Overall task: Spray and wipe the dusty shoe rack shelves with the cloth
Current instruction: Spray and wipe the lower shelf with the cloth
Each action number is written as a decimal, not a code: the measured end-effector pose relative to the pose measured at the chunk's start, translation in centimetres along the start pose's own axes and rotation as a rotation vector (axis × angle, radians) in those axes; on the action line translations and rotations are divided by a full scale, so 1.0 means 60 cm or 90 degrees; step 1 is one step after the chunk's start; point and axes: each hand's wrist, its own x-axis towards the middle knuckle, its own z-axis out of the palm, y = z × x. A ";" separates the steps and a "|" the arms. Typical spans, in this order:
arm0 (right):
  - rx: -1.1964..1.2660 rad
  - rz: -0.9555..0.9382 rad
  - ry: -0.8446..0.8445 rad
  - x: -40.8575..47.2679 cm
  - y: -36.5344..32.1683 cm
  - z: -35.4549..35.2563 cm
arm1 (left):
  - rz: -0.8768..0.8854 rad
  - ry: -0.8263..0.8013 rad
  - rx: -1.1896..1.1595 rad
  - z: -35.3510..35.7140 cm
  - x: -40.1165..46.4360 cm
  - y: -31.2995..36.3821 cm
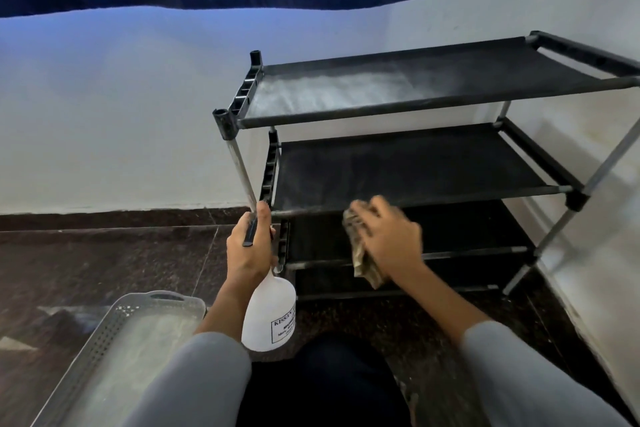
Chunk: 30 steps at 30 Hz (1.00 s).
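At centre frame, the white plastic spray bottle (268, 312) was grasped by the left hand (249, 246) and a crumpled brown cloth (360, 253) by the right hand (388, 236), so wiping of the black fabric shoe rack (415, 166) seemed next.

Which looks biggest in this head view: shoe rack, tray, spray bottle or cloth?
1. shoe rack
2. tray, though nearness enlarges it
3. spray bottle
4. cloth, partly hidden by right hand
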 end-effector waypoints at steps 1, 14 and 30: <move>-0.001 0.057 0.025 -0.003 0.037 -0.011 | -0.010 -0.013 -0.016 0.006 0.001 0.001; 0.121 0.149 -0.076 0.039 -0.045 -0.019 | -0.080 -0.115 0.009 0.113 -0.017 0.001; -0.100 0.413 -0.029 0.024 0.380 -0.163 | -0.040 -0.125 0.050 0.136 0.003 -0.027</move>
